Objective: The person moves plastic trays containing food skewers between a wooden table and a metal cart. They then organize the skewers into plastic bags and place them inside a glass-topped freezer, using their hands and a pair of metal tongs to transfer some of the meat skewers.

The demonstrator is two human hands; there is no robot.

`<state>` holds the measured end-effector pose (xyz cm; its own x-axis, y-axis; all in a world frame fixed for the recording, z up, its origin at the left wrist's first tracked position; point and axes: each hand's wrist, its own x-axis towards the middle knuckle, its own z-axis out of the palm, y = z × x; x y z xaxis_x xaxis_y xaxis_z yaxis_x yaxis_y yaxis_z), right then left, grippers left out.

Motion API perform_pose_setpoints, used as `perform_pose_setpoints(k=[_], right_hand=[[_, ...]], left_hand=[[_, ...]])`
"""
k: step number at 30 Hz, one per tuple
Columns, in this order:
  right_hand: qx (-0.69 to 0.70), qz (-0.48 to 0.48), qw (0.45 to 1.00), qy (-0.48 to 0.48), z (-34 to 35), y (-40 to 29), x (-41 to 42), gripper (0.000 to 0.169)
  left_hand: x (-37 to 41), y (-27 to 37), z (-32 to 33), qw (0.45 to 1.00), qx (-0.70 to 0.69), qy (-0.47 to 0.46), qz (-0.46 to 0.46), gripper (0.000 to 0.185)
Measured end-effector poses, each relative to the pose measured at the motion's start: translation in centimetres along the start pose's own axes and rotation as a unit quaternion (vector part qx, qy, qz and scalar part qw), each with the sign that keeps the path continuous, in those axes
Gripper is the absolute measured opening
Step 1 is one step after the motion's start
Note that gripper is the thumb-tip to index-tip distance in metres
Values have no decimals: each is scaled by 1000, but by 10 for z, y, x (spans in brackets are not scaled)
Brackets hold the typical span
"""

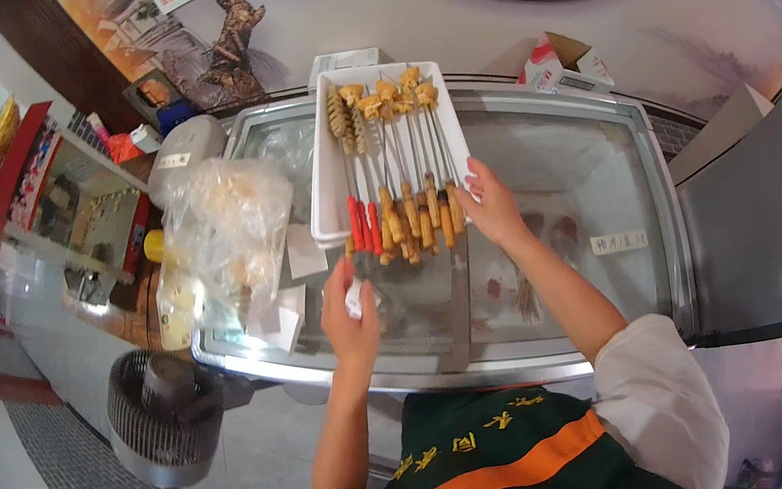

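Observation:
A white rectangular tray [394,164] rests on the glass-topped chest freezer in front of me. Skewers lie lengthwise in it: spiral-cut pieces [338,117] at the upper left, and several browned, bunched pieces of food [386,97] across the top. Their wooden handles [412,220] and red handles [364,224] point towards me, some past the near rim. My right hand [495,207] is at the tray's right near corner, thumb and fingers about the rim. Just below the red handles is my left hand [349,319], blurred, a small white crumpled thing [354,299] showing between thumb and fingers.
Clear plastic bags [229,223] and white papers [281,320] lie on the freezer's left part. A dark fan [166,415] stands at the front left, near a red-topped display case [65,194]. An opened carton [561,63] sits behind at right, a grey cabinet [771,248] beside.

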<state>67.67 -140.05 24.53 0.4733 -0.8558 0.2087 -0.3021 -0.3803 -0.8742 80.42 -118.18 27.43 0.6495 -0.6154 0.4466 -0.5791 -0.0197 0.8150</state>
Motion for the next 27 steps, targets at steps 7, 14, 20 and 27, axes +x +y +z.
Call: perform_pose_setpoints(k=[7, 14, 20, 27], right_hand=[[264, 332, 901, -95, 31, 9, 52, 46], [398, 405, 817, -102, 39, -7, 55, 31], [421, 386, 812, -118, 41, -17, 52, 36], [337, 333, 872, -120, 49, -11, 51, 41]], left_hand=[[120, -41, 68, 980, 128, -142, -44, 61], [132, -49, 80, 957, 214, -182, 74, 28], [139, -44, 84, 927, 263, -252, 94, 26], [153, -40, 100, 938, 85, -317, -113, 37]])
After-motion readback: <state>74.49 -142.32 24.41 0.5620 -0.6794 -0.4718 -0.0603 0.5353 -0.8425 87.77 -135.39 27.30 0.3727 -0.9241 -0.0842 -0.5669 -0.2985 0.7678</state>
